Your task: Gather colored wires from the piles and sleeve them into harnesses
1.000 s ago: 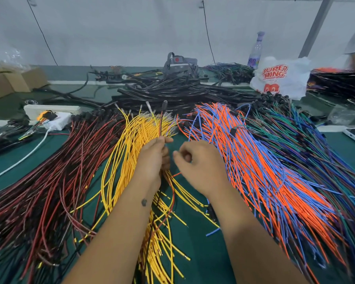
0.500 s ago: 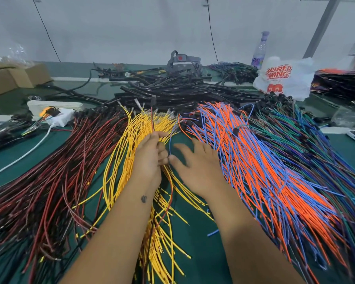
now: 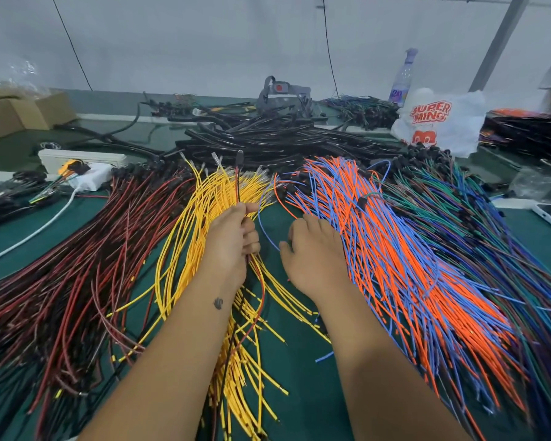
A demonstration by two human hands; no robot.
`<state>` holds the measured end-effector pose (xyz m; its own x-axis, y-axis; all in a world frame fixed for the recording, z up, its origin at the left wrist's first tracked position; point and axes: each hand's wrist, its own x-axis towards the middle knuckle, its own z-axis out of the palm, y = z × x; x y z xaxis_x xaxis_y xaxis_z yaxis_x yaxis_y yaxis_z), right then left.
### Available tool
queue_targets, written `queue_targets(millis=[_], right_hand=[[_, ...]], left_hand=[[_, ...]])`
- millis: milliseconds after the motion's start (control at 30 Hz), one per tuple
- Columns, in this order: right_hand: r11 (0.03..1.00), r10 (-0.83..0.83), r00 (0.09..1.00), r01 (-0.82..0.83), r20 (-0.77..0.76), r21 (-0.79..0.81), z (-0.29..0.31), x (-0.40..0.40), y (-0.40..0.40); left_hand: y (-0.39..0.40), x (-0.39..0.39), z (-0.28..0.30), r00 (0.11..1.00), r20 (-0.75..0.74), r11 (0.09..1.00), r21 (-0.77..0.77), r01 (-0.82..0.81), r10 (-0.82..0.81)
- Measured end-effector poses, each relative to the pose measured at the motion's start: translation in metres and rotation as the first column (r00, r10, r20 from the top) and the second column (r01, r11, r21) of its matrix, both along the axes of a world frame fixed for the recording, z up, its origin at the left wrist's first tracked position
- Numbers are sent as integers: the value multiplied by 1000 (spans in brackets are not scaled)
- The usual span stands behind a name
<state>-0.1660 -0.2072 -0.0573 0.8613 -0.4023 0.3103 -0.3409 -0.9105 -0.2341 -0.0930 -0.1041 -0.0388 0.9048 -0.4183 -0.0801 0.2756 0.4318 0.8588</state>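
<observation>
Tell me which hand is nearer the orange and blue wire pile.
Right. The right hand rests at the orange and blue wire pile; the left hand holds wires over the yellow pile.

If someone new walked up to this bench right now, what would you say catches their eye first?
Probably the fans of colour across the green table: red and black wires at left, yellow wires in the middle, orange and blue wires at right. At the centre, the left hand grips a few gathered wires upright, while the right hand reaches into the orange and blue pile. Behind lies a heap of black sleeving.
</observation>
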Motion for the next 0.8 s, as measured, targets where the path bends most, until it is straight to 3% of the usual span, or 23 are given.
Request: queue_targets(millis=[467, 600, 700, 800], right_hand=[[994, -53, 997, 47, -62, -97, 7, 10, 21], [995, -91, 981, 94, 170, -14, 12, 3, 13], [973, 25, 916, -114, 400, 202, 18, -4, 6], [912, 283, 922, -344, 264, 225, 17, -8, 14]], left_hand=[[-7, 2, -4, 996, 83, 999, 38, -40, 36], [-6, 4, -6, 992, 20, 992, -7, -125, 125], [-4, 7, -4, 989, -34, 987, -65, -144, 143], [0, 8, 1, 987, -148, 978, -186, -96, 68]])
